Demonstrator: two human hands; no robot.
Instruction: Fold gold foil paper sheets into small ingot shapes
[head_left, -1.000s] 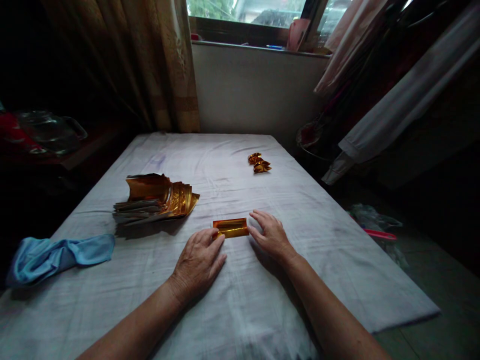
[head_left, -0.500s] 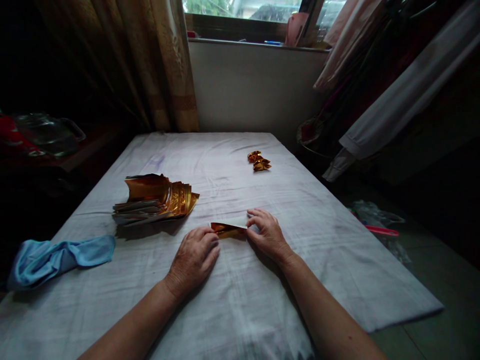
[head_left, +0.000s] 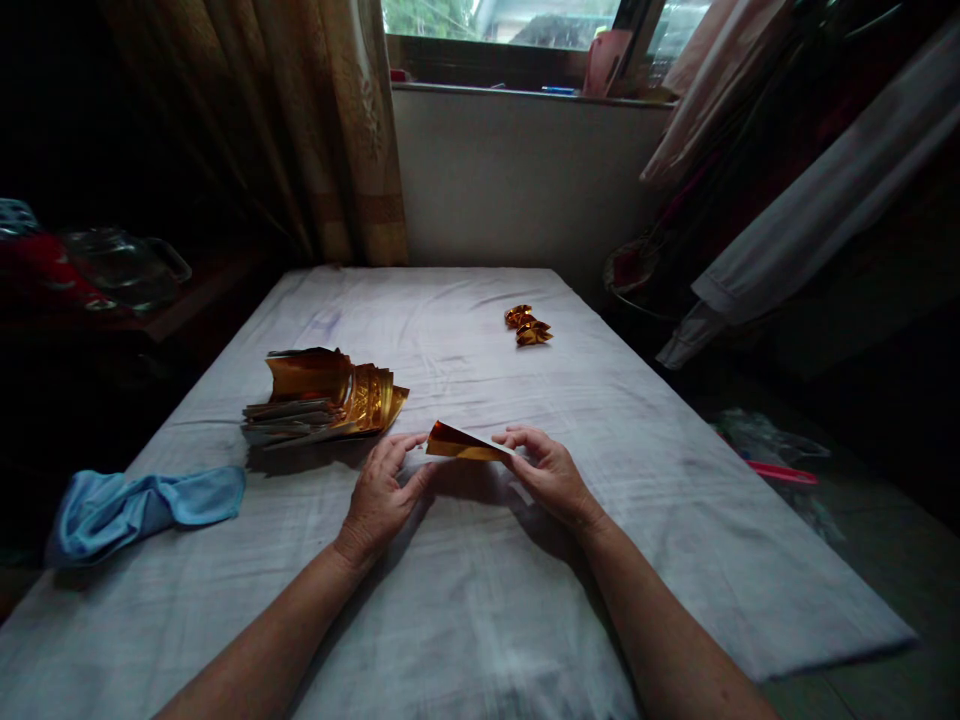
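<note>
A folded sheet of gold foil paper [head_left: 463, 444] is raised just above the white cloth, its shadow falling below. My right hand [head_left: 551, 472] pinches its right end between thumb and fingers. At the opposite end is my left hand [head_left: 381, 492], thumb and fingers apart beside the paper's edge; whether the fingertips touch it I cannot tell. Beyond my left hand lies a fanned stack of gold foil sheets [head_left: 315, 400] with grey-white backs. Two small folded gold foil pieces [head_left: 533, 333] sit together farther back on the cloth.
The white cloth [head_left: 420, 620] covers a flat table-like surface. A blue cloth [head_left: 146, 510] lies crumpled at the left edge. A glass jug [head_left: 124, 268] stands on a dark side surface. Clothes [head_left: 795, 240] hang at the right, and a curtain [head_left: 330, 130] hangs by the window.
The foil paper has lifted off the cloth and its left end now tilts up. My left hand has loosened from that end, fingers spreading. The view has shifted slightly.
</note>
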